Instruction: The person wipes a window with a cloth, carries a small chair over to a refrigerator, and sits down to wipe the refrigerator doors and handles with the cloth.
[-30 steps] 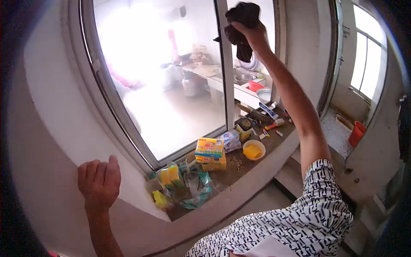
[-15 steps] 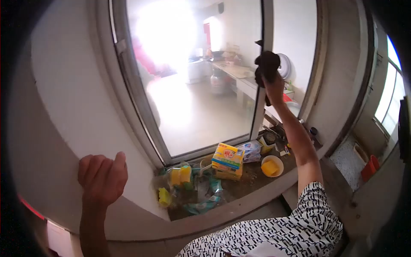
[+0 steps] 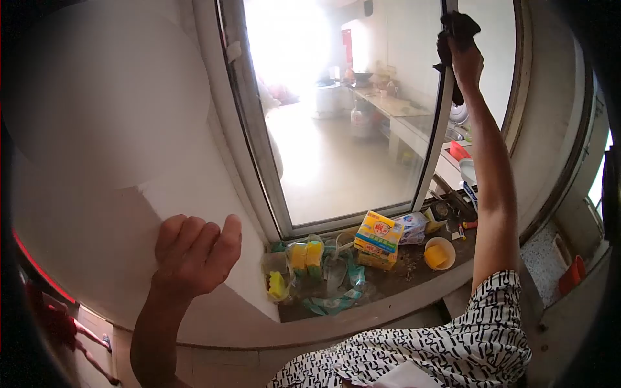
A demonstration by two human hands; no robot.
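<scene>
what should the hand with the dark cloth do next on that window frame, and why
Probably draw the crumpled dark cloth downward along the grey vertical window frame bar. The right hand has it in its grip near the bar's top, so the length below looks unwiped, while the left hand braces on the white wall.

A yellow box (image 3: 378,240) sits on the windowsill (image 3: 388,284), with a yellow bowl (image 3: 439,253) to its right. Sponges in plastic packets (image 3: 304,256) lie left of the box.

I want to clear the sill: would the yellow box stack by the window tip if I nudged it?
The yellow box stack probably slides rather than tips: it sits low and flat on the sill. The upper box, resting askew, may shift off. Likely light cardboard.
</scene>
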